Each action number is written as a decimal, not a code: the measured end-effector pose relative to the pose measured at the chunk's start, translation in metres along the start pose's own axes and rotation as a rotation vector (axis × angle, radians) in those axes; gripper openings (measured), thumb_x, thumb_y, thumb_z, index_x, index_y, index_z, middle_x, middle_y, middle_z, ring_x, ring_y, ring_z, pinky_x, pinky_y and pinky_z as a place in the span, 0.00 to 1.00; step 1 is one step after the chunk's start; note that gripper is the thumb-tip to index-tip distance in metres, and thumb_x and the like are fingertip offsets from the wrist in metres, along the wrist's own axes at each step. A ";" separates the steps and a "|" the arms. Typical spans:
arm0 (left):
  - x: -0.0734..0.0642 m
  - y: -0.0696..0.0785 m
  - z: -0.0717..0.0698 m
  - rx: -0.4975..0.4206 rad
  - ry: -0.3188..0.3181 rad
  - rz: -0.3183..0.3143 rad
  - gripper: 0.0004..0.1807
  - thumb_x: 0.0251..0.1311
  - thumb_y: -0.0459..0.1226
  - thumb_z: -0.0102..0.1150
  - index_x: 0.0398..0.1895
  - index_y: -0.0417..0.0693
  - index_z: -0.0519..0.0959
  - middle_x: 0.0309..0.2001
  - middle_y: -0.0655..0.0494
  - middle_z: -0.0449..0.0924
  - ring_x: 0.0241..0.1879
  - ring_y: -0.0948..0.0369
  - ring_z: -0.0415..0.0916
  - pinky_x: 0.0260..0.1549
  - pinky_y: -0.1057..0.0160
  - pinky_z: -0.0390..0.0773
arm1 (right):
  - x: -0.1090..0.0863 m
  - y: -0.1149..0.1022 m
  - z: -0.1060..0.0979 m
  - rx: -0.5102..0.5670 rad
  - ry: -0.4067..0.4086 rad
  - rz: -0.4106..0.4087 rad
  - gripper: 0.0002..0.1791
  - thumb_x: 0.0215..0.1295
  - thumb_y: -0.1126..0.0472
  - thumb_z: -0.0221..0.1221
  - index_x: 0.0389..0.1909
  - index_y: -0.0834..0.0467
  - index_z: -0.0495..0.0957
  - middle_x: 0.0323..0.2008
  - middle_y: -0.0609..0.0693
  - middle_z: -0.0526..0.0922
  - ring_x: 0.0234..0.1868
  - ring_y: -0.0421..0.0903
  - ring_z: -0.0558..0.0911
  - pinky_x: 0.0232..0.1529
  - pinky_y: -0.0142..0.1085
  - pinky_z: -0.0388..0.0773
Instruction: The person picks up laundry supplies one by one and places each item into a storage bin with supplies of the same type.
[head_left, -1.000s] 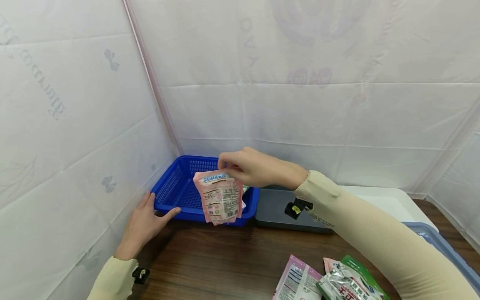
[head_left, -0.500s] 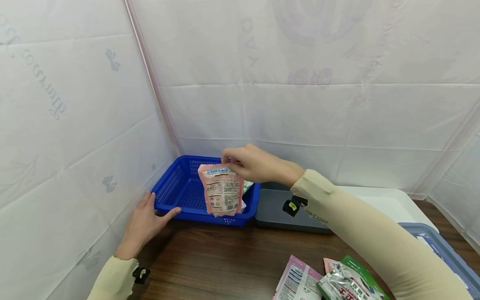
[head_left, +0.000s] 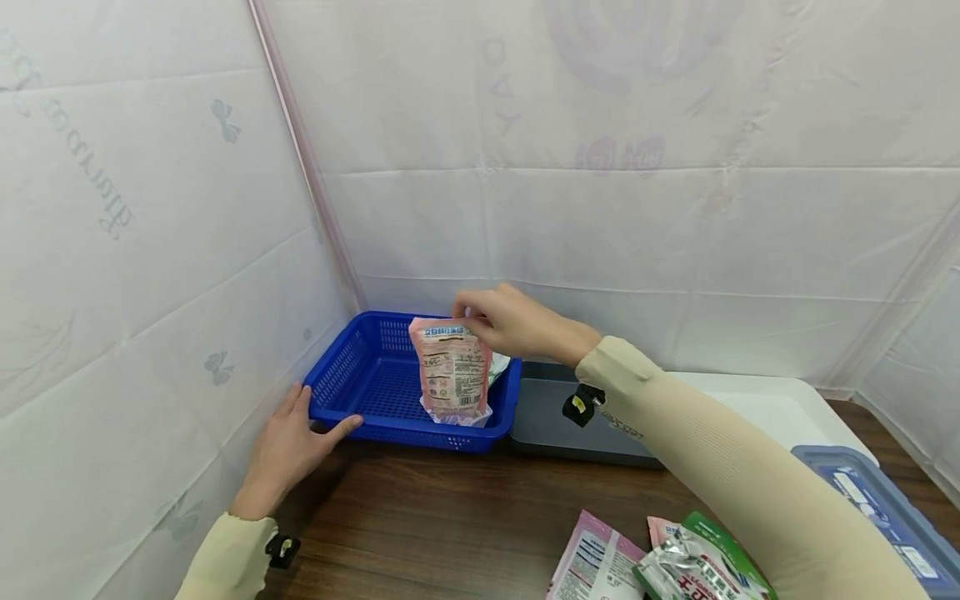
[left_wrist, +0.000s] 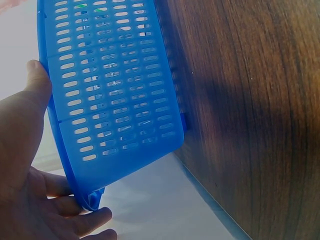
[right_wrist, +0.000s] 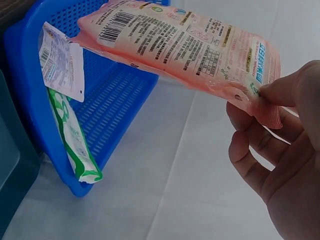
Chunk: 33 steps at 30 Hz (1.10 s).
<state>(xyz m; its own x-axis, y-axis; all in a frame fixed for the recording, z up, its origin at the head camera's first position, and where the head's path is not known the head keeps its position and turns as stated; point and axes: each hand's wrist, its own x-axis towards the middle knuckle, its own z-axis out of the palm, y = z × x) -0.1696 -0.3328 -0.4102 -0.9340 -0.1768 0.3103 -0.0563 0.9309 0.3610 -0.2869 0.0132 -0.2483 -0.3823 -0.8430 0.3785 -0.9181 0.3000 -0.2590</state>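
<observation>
My right hand (head_left: pixel 513 321) pinches the top edge of a pink pouch (head_left: pixel 453 367) with printed text and a barcode. The pouch hangs upright over the right part of the blue slotted basket (head_left: pixel 375 392). My left hand (head_left: pixel 285 454) rests at the basket's near left corner, its thumb along the front rim and its fingers at the left side. From the right wrist view, a pale lavender packet (right_wrist: pixel 62 62) and a green-and-white packet (right_wrist: pixel 75 137) lie inside the basket along one side. In the left wrist view, the thumb and fingers touch the basket's rim (left_wrist: pixel 52 107).
Right of the basket stand a dark grey tray (head_left: pixel 551 417), a white tray (head_left: pixel 772 408) and a blue-grey lidded box (head_left: pixel 877 517). A purple pouch (head_left: pixel 596 558) and a pile with a green-and-silver pouch (head_left: pixel 697 567) lie at the wooden table's front. White sheeting (head_left: pixel 600 233) encloses the back and sides.
My right hand has moved slightly right and back with the pink pouch, whose lower end now shows within the basket rather than over its front rim. My left hand has stayed still.
</observation>
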 end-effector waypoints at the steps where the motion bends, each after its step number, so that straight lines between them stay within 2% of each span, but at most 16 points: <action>1: 0.000 0.000 0.000 -0.002 0.001 0.002 0.66 0.57 0.71 0.61 0.74 0.21 0.56 0.74 0.19 0.52 0.69 0.25 0.57 0.63 0.29 0.63 | 0.000 0.001 0.001 0.000 -0.001 0.006 0.09 0.77 0.67 0.51 0.48 0.56 0.79 0.28 0.46 0.84 0.18 0.39 0.71 0.25 0.33 0.70; 10: 0.000 0.000 0.000 -0.005 0.012 0.010 0.66 0.57 0.71 0.61 0.74 0.20 0.56 0.73 0.19 0.53 0.69 0.25 0.58 0.63 0.29 0.63 | 0.002 0.010 0.008 0.009 0.006 0.046 0.09 0.77 0.66 0.51 0.47 0.56 0.79 0.31 0.47 0.86 0.18 0.39 0.72 0.24 0.32 0.70; 17: 0.000 0.000 0.000 -0.013 0.005 0.007 0.66 0.57 0.71 0.61 0.74 0.20 0.56 0.73 0.19 0.52 0.69 0.24 0.57 0.63 0.29 0.62 | 0.003 0.012 0.016 -0.015 0.012 0.080 0.08 0.78 0.65 0.52 0.47 0.56 0.79 0.29 0.47 0.84 0.17 0.39 0.70 0.22 0.31 0.68; 27: 0.001 0.003 -0.002 -0.003 -0.015 -0.009 0.66 0.57 0.71 0.61 0.75 0.21 0.55 0.74 0.19 0.51 0.70 0.25 0.56 0.64 0.30 0.62 | 0.008 0.015 0.032 -0.032 0.008 0.102 0.09 0.77 0.65 0.52 0.48 0.57 0.80 0.20 0.44 0.77 0.15 0.37 0.65 0.19 0.30 0.62; 33: 0.001 0.003 -0.001 -0.004 -0.009 -0.009 0.66 0.57 0.71 0.61 0.75 0.21 0.55 0.74 0.19 0.51 0.70 0.25 0.56 0.64 0.30 0.62 | 0.011 0.015 0.041 -0.031 -0.015 0.114 0.10 0.78 0.65 0.52 0.49 0.58 0.81 0.22 0.45 0.79 0.15 0.38 0.66 0.19 0.30 0.62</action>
<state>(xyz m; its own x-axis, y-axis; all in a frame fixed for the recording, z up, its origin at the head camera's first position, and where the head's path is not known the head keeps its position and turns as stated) -0.1704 -0.3302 -0.4077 -0.9368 -0.1823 0.2986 -0.0635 0.9279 0.3675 -0.3001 -0.0100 -0.2848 -0.4830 -0.8092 0.3344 -0.8716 0.4077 -0.2723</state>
